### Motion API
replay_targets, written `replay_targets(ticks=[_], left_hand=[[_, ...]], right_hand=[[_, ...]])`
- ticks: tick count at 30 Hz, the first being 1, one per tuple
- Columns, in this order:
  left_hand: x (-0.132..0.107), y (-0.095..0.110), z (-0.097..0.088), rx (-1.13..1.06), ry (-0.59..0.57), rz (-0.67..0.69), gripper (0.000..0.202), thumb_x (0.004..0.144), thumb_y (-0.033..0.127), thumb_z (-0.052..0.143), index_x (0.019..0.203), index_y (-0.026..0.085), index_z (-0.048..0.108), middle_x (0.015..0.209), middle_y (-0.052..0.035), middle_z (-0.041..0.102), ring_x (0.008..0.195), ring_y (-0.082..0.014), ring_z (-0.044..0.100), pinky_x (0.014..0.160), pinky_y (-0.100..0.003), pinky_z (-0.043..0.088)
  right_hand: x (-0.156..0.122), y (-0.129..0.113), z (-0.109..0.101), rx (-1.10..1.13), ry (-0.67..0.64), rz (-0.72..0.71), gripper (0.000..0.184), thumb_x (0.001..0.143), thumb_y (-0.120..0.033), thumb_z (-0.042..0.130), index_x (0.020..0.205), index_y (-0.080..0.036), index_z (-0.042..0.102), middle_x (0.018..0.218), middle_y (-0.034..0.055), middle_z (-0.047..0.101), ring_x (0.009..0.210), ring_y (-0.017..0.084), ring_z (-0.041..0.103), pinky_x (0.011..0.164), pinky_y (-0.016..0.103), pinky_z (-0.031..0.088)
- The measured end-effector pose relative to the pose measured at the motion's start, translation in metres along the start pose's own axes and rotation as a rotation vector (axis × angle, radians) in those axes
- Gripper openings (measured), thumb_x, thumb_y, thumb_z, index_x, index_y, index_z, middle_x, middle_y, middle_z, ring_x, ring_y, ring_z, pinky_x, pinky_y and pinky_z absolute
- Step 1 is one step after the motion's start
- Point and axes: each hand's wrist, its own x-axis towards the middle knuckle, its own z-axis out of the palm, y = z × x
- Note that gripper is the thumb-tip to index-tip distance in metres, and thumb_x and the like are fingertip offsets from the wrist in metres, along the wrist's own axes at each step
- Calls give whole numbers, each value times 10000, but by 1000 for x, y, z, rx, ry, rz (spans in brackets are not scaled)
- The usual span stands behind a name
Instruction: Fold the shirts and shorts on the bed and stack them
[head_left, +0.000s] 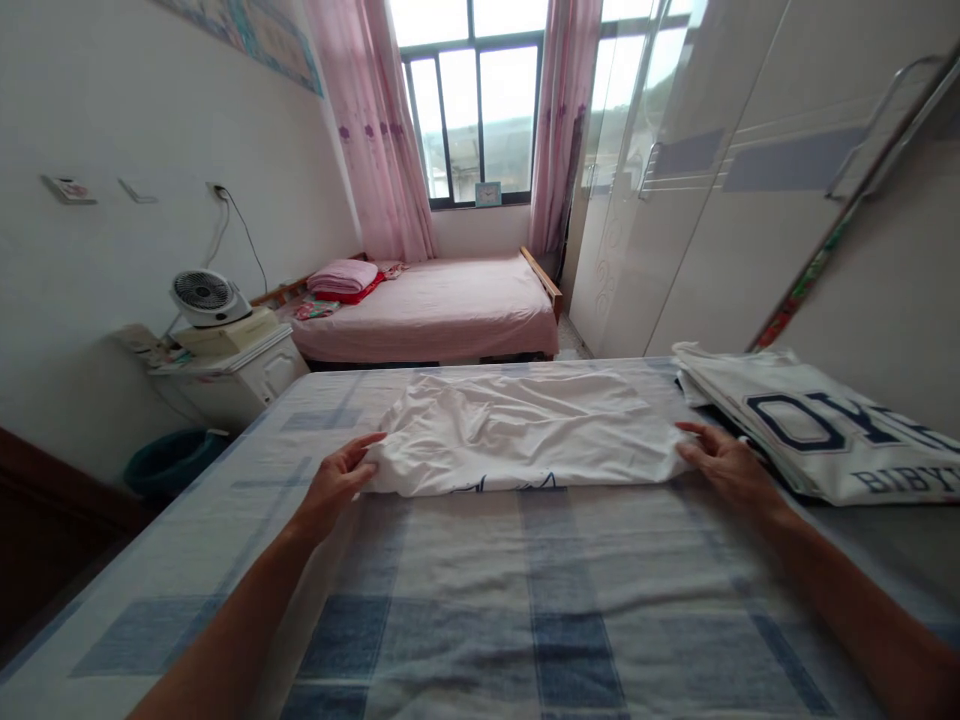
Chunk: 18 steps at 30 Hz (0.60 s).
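A white shirt [525, 430] lies folded into a wide strip across the bed in front of me, wrinkled on top, with a bit of dark print along its near edge. At its left end, my left hand [341, 478] pinches the cloth between thumb and fingers. My right hand [724, 465] grips the opposite end in the same manner. Just beyond my right hand rests a stack of folded white clothes [817, 425] with large dark letters on the top one.
Blue-and-white checked sheet [465, 600] covers the bed under the shirt. Farther back stands a pink bed [450, 310] below the window. White wardrobes [675, 230] line the right. At left are a cabinet [240, 375] with a fan [208, 296] and a dark bin [172, 462].
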Motion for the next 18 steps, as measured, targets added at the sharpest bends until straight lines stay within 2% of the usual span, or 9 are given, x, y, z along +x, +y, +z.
replay_targets(ticks=[2, 4, 6, 8, 11, 13, 16, 18], left_hand=[[-3, 4, -5, -74, -46, 30, 541, 612, 235, 681, 1145, 162, 627, 897, -37, 682, 749, -160, 580, 648, -224, 426], [-8, 11, -14, -84, -150, 15, 547, 630, 246, 672, 1170, 181, 614, 838, -28, 667, 676, -142, 556, 603, -219, 414], [-12, 17, -19, -13, -216, -29, 574, 682, 313, 660, 1239, 209, 568, 843, -25, 660, 674, -144, 552, 588, -221, 410], [-14, 18, -17, 103, -225, -73, 617, 709, 379, 662, 1290, 223, 524, 865, -23, 656, 699, -149, 554, 583, -218, 404], [-14, 14, -10, 198, -246, -100, 680, 676, 391, 712, 1299, 197, 519, 765, 4, 614, 646, -123, 513, 549, -199, 366], [-14, 11, -10, 147, -281, -95, 654, 688, 367, 702, 1298, 211, 523, 757, 13, 593, 628, -108, 496, 545, -190, 361], [-16, 13, -17, 35, -292, -87, 621, 706, 333, 665, 1303, 250, 517, 843, -5, 617, 652, -113, 517, 559, -193, 395], [-19, 17, -20, 68, -310, -120, 629, 700, 340, 670, 1304, 246, 522, 853, -20, 623, 656, -126, 529, 540, -196, 406]], right_hand=[[-4, -2, -2, 153, 48, -30, 474, 699, -421, 579, 1132, -229, 581, 1064, 60, 654, 1026, 251, 586, 863, 306, 457], [-6, -1, -9, 251, 82, -38, 466, 686, -374, 577, 1130, -233, 584, 1126, 54, 629, 1061, 235, 563, 896, 279, 430], [-7, 4, -16, 225, 56, 10, 462, 701, -396, 560, 1133, -237, 591, 1102, 56, 632, 1006, 235, 577, 853, 285, 445], [-7, 9, -19, 134, -12, 87, 489, 719, -462, 552, 1150, -234, 591, 1030, 67, 652, 919, 243, 594, 785, 304, 460], [-7, 12, -18, 31, -71, 89, 549, 703, -487, 595, 1185, -226, 575, 943, 68, 664, 856, 240, 594, 772, 317, 446], [-9, 10, -17, 72, -78, 35, 513, 700, -458, 600, 1162, -236, 581, 978, 58, 659, 900, 237, 585, 804, 308, 434], [-11, 8, -21, 158, -13, -3, 395, 704, -435, 558, 1042, -238, 611, 1051, 45, 644, 980, 244, 568, 854, 304, 421], [-11, 10, -24, 122, -22, 14, 389, 712, -448, 534, 1027, -234, 613, 1029, 52, 649, 957, 251, 578, 838, 318, 429]])
